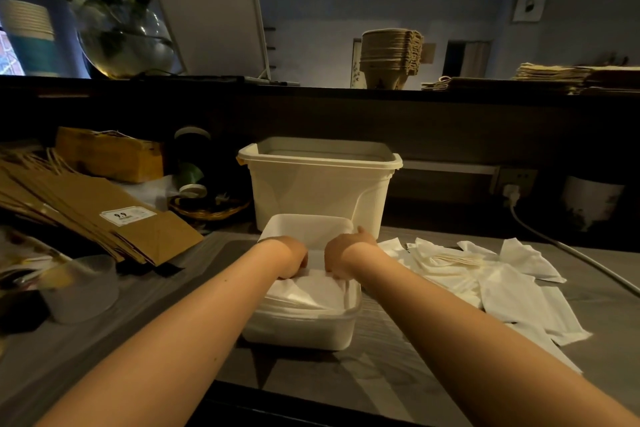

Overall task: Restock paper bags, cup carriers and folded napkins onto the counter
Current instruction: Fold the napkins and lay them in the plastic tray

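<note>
A shallow white tub (304, 331) stands on the grey worktop in front of me, with folded white napkins (304, 293) stacked inside. My left hand (289, 256) and my right hand (344, 253) both reach down into the tub, fingers curled on the top of the napkin stack; the fingertips are hidden. Loose unfolded napkins (485, 274) lie spread to the right of the tub. Brown paper bags (90, 211) lie piled at the left. On the raised counter at the back stand stacked cup carriers (389, 57) and flat paper bags (554, 78).
A tall white bin (322, 180) stands just behind the tub. A clear plastic cup (83, 288) sits at the left, a small basket (207, 208) beyond it. A white cable (568, 250) runs from a wall socket across the right. A glass vase (121, 38) stands on the counter.
</note>
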Demonstrator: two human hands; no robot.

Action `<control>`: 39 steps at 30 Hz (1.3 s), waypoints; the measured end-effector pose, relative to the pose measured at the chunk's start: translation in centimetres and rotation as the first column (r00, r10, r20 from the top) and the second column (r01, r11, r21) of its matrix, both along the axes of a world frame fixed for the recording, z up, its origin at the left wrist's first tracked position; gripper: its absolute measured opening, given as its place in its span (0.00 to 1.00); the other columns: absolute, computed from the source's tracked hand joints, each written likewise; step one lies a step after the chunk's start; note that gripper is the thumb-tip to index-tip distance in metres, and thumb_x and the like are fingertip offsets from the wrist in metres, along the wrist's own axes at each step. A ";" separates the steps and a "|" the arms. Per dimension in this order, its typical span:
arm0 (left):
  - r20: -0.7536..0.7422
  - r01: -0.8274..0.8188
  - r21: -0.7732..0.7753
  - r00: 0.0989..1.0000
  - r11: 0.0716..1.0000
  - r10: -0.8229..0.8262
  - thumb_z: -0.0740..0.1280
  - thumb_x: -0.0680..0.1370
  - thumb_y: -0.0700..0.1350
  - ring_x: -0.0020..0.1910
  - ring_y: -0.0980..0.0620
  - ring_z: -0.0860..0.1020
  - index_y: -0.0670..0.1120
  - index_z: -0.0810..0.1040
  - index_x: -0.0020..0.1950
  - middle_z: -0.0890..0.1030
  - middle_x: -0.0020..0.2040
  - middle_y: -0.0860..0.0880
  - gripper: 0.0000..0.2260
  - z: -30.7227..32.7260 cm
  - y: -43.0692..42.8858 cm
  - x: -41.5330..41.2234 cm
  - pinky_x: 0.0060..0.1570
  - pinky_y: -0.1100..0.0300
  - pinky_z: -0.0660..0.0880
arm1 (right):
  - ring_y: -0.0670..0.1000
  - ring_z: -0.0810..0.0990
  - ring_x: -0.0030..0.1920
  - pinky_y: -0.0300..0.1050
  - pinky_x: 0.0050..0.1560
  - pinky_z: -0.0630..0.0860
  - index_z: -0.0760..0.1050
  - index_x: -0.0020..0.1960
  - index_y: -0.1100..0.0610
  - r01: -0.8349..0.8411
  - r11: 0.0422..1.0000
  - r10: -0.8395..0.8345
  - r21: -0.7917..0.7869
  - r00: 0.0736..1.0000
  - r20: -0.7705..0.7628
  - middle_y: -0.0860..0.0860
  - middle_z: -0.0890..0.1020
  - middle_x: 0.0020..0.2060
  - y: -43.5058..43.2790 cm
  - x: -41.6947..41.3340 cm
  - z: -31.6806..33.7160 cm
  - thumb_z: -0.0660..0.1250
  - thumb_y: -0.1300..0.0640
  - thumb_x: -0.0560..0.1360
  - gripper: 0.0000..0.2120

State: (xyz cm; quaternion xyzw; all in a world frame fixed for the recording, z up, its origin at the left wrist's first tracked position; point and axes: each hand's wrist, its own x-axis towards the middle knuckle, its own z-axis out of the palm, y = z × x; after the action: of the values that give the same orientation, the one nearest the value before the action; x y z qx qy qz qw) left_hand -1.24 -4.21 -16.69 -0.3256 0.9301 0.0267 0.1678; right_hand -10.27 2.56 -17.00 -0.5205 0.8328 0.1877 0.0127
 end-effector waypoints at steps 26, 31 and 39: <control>-0.317 0.236 -0.101 0.913 0.967 -0.256 0.63 0.79 0.50 0.62 0.47 0.72 0.50 0.69 0.68 0.72 0.66 0.48 0.18 3.0 14.8 -8.8 0.59 0.55 0.71 | 0.49 0.79 0.49 0.47 0.51 0.78 0.78 0.54 0.49 0.166 0.799 -0.059 -0.579 0.978 0.198 0.49 0.81 0.52 19.2 -9.1 1.4 0.63 0.54 0.76 0.09; -0.340 0.218 -0.078 0.912 0.973 -0.231 0.65 0.76 0.53 0.68 0.44 0.65 0.52 0.61 0.73 0.64 0.71 0.47 0.27 -1.3 15.6 -9.5 0.63 0.50 0.68 | 0.49 0.76 0.56 0.47 0.55 0.75 0.76 0.57 0.48 0.180 0.836 -0.062 -0.518 0.969 0.237 0.48 0.77 0.58 22.4 -10.0 -1.6 0.65 0.53 0.75 0.11; -0.378 0.189 -0.130 0.898 0.973 -0.225 0.65 0.74 0.59 0.72 0.44 0.55 0.54 0.55 0.75 0.56 0.75 0.48 0.33 -3.5 15.6 -10.1 0.65 0.45 0.62 | 0.49 0.77 0.54 0.43 0.54 0.75 0.79 0.54 0.49 0.097 0.892 0.018 -0.441 0.969 0.248 0.48 0.80 0.55 23.2 -10.5 -3.3 0.60 0.55 0.79 0.10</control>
State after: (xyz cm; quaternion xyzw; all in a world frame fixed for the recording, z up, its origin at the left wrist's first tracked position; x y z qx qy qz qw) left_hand -11.31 11.39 -20.21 -0.2201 0.9744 0.0310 -0.0336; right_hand -20.80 25.79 -20.31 -0.5113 0.8560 -0.0763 -0.0012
